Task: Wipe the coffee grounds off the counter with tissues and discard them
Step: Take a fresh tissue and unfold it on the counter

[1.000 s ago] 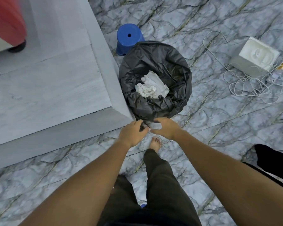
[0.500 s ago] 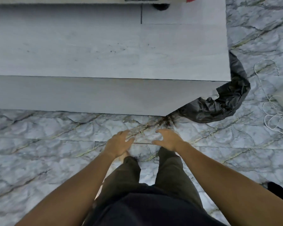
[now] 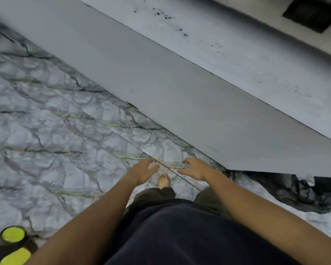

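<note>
The pale grey counter point(image 3: 246, 60) runs diagonally across the upper right. Dark coffee grounds point(image 3: 166, 16) lie scattered on its top, with finer specks further right point(image 3: 298, 88). My left hand point(image 3: 141, 170) and my right hand point(image 3: 196, 169) hover side by side over the marble floor, below the counter's front face, fingers spread and empty. The black bin bag point(image 3: 302, 192) pokes out from under the counter's corner at the right. No tissue is in view.
A dark square patch point(image 3: 311, 14) shows on a pale surface at the counter's far edge, top right. My bare foot point(image 3: 163, 181) stands on the marble floor point(image 3: 46, 140). Two yellow-green round objects point(image 3: 13, 243) sit at the bottom left corner.
The view has swung left, away from the bin bag, which now sits at the far right. Both hands have opened and hold nothing; the counter now shows grounds on its top.
</note>
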